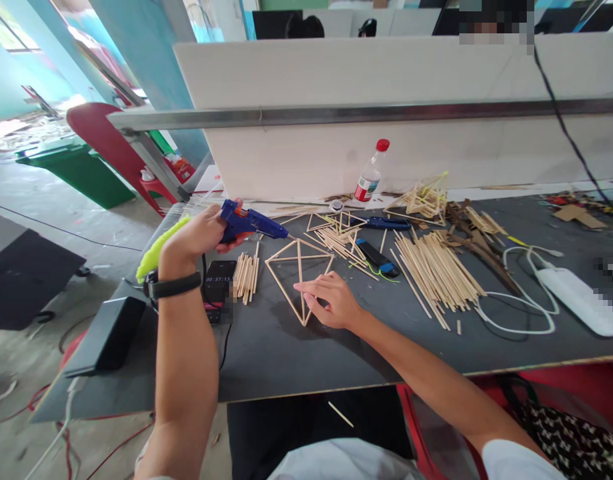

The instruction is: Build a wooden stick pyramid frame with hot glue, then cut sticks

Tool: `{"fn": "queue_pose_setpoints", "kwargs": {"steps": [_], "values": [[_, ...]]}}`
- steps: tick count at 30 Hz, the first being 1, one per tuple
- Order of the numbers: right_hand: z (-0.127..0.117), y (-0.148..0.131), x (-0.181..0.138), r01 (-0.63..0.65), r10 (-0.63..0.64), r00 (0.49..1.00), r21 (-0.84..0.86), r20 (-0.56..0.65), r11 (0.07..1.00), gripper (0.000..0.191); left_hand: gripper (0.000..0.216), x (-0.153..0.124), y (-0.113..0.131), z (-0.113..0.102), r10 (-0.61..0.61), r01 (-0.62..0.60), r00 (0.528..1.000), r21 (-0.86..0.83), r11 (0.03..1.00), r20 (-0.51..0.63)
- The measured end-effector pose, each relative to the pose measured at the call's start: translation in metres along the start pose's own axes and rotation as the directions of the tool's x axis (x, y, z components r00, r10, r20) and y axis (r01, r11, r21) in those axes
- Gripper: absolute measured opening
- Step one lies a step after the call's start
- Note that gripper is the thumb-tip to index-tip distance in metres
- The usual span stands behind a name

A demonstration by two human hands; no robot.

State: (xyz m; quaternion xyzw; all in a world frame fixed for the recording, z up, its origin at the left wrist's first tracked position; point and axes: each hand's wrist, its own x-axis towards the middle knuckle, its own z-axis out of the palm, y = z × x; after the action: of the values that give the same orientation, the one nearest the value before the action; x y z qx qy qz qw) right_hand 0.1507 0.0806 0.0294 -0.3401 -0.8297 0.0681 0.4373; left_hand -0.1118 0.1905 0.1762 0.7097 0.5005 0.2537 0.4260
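My left hand point(199, 233) grips a blue glue gun point(249, 222), nozzle pointing right toward the top of a wooden stick frame point(297, 267) lying on the dark table point(286, 353). A black band circles that wrist. My right hand point(331, 299) rests on the frame's lower right side, fingers pressed on the sticks, holding it down. The frame is a diamond-like shape of thin sticks.
A small bundle of sticks point(246, 275) and a black timer point(219, 280) lie left of the frame. A big stick pile point(436, 270), finished frames point(426, 197), a blue cutter point(379, 258), a bottle point(370, 175), white cable point(516, 313) and a white partition point(386, 147) are nearby.
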Motion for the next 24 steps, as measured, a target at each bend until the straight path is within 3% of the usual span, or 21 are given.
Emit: {"fn": "queue_pose_setpoints", "kwargs": {"steps": [11,17,24], "values": [[0.0,0.0,0.001,-0.027,0.027,0.999,-0.013,0.029,1.0,0.029,0.059,-0.002,0.002,-0.003,0.026,-0.029,0.998,0.061,0.998,0.057],[-0.001,0.0,0.0,-0.026,0.027,0.999,-0.009,0.039,1.0,0.029,0.046,-0.004,-0.003,-0.007,0.023,-0.023,0.999,-0.02,1.0,0.03],[-0.002,0.0,0.001,-0.038,0.039,0.998,-0.014,0.053,0.999,0.03,0.026,-0.009,-0.002,-0.012,0.201,-0.207,0.978,-0.142,0.968,-0.053]]}}
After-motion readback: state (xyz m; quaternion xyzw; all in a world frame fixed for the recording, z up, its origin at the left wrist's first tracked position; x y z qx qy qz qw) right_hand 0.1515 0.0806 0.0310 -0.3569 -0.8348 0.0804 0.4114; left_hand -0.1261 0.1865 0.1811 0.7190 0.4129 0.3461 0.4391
